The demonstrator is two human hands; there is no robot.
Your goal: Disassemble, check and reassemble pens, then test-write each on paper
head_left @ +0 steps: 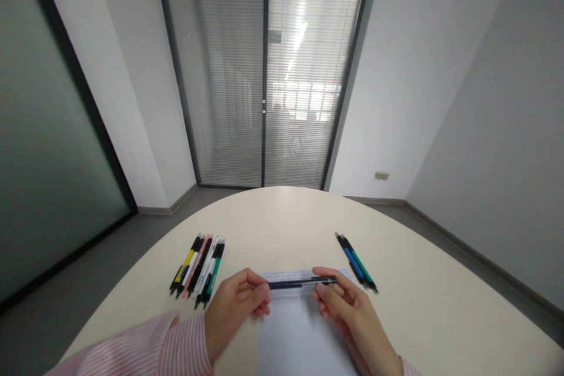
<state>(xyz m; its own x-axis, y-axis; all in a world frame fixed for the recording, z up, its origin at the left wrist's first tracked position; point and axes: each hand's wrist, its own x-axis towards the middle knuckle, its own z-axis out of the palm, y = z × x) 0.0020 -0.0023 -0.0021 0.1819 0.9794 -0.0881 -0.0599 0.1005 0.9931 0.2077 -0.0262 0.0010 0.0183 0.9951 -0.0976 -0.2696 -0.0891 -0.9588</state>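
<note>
**Two hands hold a dark pen crosswise at the desk's near edge**

The view looks down from the wearer's head over a pale, rounded desk (409, 299). The left hand (233, 314) and right hand (352, 317) stand apart, both closed on a dark pen (299, 284), one toward each end. The left fingertips (263, 292) cover the pen's left end. The right thumb and fingers pinch it nearer its right end, leaving a short length showing beyond them. The pen's long axis runs left to right, roughly in line with the near desk edge, midway between the hands. It sits over the far part of a white sheet (299, 335), though whether it touches the sheet is hard to tell. Just beside the left hand, a row of pens (198, 267) in black, yellow, pink, white and green lies slanted toward the far edge. Just beside the right hand, a pair of pens (356, 259) in blue and green slants the other way. Pink-striped sleeves (185, 346) reach both wrists, and a glass door with blinds (264, 76) stands beyond the desk
</note>
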